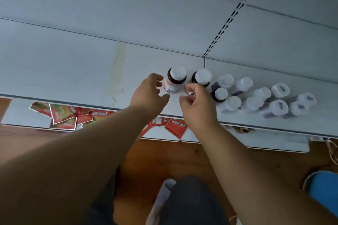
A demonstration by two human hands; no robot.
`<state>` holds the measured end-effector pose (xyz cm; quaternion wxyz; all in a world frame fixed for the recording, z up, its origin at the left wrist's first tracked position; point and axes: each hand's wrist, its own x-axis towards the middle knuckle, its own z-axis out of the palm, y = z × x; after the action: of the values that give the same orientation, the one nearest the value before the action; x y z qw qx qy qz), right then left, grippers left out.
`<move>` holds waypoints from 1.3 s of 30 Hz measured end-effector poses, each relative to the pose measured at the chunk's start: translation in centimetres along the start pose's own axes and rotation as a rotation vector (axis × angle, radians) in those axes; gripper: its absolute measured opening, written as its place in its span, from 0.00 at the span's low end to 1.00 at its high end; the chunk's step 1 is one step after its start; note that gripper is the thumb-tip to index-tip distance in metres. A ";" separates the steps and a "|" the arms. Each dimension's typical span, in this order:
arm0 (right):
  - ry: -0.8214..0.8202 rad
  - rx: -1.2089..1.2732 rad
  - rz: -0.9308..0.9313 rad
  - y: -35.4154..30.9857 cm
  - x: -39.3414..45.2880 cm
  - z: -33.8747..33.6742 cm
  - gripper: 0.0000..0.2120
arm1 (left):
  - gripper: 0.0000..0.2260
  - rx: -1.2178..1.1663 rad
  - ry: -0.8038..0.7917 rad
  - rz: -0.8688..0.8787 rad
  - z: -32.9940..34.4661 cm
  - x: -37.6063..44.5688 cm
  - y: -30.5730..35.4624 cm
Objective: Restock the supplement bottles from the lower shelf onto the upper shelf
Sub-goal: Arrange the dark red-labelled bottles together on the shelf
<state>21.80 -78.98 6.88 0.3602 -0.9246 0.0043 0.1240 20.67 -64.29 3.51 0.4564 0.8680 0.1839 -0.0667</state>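
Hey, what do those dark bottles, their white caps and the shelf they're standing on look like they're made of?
Dark bottles: probably tinted plastic or glass, glossy; the view leaves it open.
White caps: likely plastic, matte, slightly translucent, smooth rounded edges.
Shelf: looks like painted sheet metal, pale grey and smooth, with a stained patch; the slotted upright behind suggests steel shop shelving.

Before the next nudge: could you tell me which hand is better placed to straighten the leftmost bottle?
Probably the left hand: its open fingers sit beside the leftmost bottle, while the right hand is curled before the next bottle.
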 end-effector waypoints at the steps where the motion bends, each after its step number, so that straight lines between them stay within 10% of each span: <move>1: 0.008 -0.001 0.010 0.5 0.4 0.5 0.14 | 0.28 -0.001 -0.010 0.003 0.9 1.4 -0.2; 11: 0.020 0.123 0.039 2.0 2.6 2.6 0.17 | 0.26 -0.123 -0.016 -0.003 3.4 7.0 1.3; 19: 0.040 0.182 -0.035 -3.1 -4.6 -1.5 0.14 | 0.22 -0.505 -0.038 -0.208 -6.5 -3.9 3.1; 23: -0.160 0.301 -0.079 -8.3 -12.0 -6.3 0.11 | 0.13 -0.800 -0.144 -0.285 -12.4 -13.3 7.4; 28: -0.457 0.533 0.052 -13.4 -18.7 -11.5 0.18 | 0.25 -1.056 -0.148 -0.357 -16.9 -21.5 11.3; 39: -0.068 0.617 -0.136 -25.3 -24.2 -17.7 0.20 | 0.25 -1.084 -0.323 -0.008 -27.4 -25.2 19.5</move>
<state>4.78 -74.01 41.92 0.6309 -0.7653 -0.0320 0.1233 3.41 -58.44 41.39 0.8589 0.4877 0.1229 -0.0964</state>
